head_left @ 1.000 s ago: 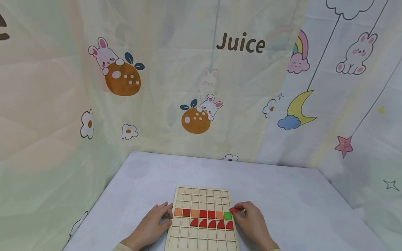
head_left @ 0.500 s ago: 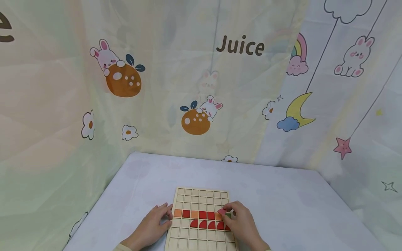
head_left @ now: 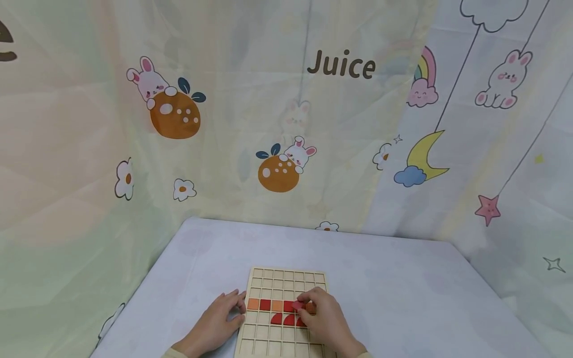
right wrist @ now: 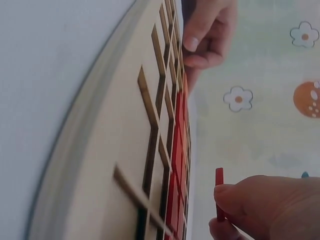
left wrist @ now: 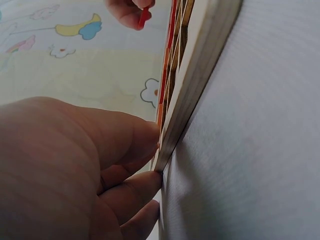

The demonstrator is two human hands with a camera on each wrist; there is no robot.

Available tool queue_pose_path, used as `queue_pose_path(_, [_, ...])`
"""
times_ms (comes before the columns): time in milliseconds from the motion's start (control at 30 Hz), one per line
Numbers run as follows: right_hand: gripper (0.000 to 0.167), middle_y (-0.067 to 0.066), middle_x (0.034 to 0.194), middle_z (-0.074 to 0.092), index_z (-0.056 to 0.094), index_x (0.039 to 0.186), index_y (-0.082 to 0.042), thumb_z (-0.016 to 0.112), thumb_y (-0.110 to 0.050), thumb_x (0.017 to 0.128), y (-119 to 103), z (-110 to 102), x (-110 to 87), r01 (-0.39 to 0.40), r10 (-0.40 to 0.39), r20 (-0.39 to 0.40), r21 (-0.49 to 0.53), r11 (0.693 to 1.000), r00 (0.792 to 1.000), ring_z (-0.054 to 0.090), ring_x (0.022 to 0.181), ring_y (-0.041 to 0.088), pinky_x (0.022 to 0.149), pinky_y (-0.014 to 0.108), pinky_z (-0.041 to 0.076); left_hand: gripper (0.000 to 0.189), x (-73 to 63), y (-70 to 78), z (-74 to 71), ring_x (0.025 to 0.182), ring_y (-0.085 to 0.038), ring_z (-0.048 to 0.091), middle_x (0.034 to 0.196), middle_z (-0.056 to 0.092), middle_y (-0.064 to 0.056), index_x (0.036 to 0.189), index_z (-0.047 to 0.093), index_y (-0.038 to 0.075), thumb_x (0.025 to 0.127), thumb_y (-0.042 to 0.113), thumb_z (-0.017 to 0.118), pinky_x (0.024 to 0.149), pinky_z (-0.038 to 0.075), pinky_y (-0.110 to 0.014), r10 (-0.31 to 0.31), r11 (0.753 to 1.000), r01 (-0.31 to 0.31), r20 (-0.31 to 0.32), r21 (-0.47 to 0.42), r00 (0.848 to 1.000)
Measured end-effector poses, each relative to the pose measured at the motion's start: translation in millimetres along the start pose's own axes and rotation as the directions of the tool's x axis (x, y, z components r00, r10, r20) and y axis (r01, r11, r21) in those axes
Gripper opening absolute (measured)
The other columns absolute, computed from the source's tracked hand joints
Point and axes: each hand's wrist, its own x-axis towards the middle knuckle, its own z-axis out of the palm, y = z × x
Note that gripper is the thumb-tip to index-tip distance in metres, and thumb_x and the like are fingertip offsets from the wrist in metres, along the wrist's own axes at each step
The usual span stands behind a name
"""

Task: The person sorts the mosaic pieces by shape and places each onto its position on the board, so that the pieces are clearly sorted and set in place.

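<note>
My right hand [head_left: 327, 320] pinches a thin red piece [head_left: 297, 306] between thumb and fingertips, over the wooden grid board [head_left: 261, 332]. In the right wrist view that red piece [right wrist: 219, 176] is held edge-on, apart from the board. My left hand [head_left: 219, 318] rests at the board's left side, fingertips touching its edge, as the left wrist view also shows. One row of the grid holds orange squares [head_left: 253, 304] and red squares [head_left: 265, 305]. Red quarter-circle pieces [head_left: 276, 318] lie in the row nearer me. My right hand hides the right part of both rows.
The board lies flat on a table with a pale cloth [head_left: 394, 293]. Behind the table hangs a printed curtain [head_left: 224, 124] with rabbits, oranges and flowers.
My right hand has moved left from beside the board's right edge to over the coloured rows, carrying the red piece. It now covers the green square. My left hand has stayed put.
</note>
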Motion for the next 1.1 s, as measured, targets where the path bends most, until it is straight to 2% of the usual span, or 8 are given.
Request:
queue_pose_path(267, [0.015,-0.013,0.096,0.063,0.074,0.098,-0.017,0.075,-0.015,0.083,-13,15,3.1,0.076,-0.076,0.036,-0.002,0.997,0.996,0.057,0.089,0.009,0.075,0.026,0.053,0.018,0.7,1.0,1.0,0.138,-0.041,0.037,0.139,0.055,-0.016,0.083,0.055,0.022,0.087,0.010,0.069,0.117,0.015,-0.061,-0.011,1.000,0.011,-0.004,0.002,1.000])
queue_pose_path(567, [0.015,-0.012,0.098,0.062,0.074,0.100,-0.017,0.075,-0.019,0.085,-23,28,6.1,0.108,-0.110,0.070,0.022,0.994,0.991,0.061,0.090,0.005,0.076,0.023,0.056,0.018,1.1,1.4,1.3,0.138,-0.040,0.038,0.138,0.056,-0.016,0.083,0.055,0.022,0.087,0.011,0.069,0.117,0.016,-0.061,-0.019,1.000,0.019,0.000,0.014,1.000])
queue_pose_path(733, [0.013,-0.012,0.096,0.061,0.074,0.099,-0.016,0.075,-0.017,0.086,-25,32,5.7,0.135,-0.139,0.071,0.060,0.989,0.988,0.059,0.084,0.002,0.070,0.019,0.054,0.017,0.9,0.5,1.0,0.138,-0.040,0.038,0.138,0.056,-0.015,0.083,0.055,0.022,0.087,0.012,0.069,0.117,0.016,-0.061,-0.014,1.000,0.014,0.006,0.013,1.000])
queue_pose_path(1000, [0.013,-0.014,0.091,0.057,0.074,0.098,-0.017,0.075,-0.016,0.085,-32,38,8.4,0.137,-0.137,0.098,0.009,0.991,0.986,0.050,0.075,-0.001,0.062,0.017,0.048,0.017,0.6,0.6,1.1,0.138,-0.040,0.039,0.138,0.056,-0.015,0.084,0.055,0.022,0.087,0.012,0.069,0.117,0.017,-0.061,-0.005,1.000,0.005,0.003,0.017,1.000])
queue_pose_path(1100, [0.011,-0.015,0.091,0.057,0.075,0.097,-0.019,0.075,-0.022,0.087,-35,40,8.8,0.139,-0.138,0.107,0.003,0.990,0.985,0.050,0.076,-0.001,0.064,0.017,0.048,0.018,0.6,0.8,1.2,0.137,-0.039,0.040,0.138,0.056,-0.015,0.084,0.055,0.023,0.087,0.012,0.069,0.117,0.018,-0.061,0.000,1.000,0.000,-0.003,0.022,1.000])
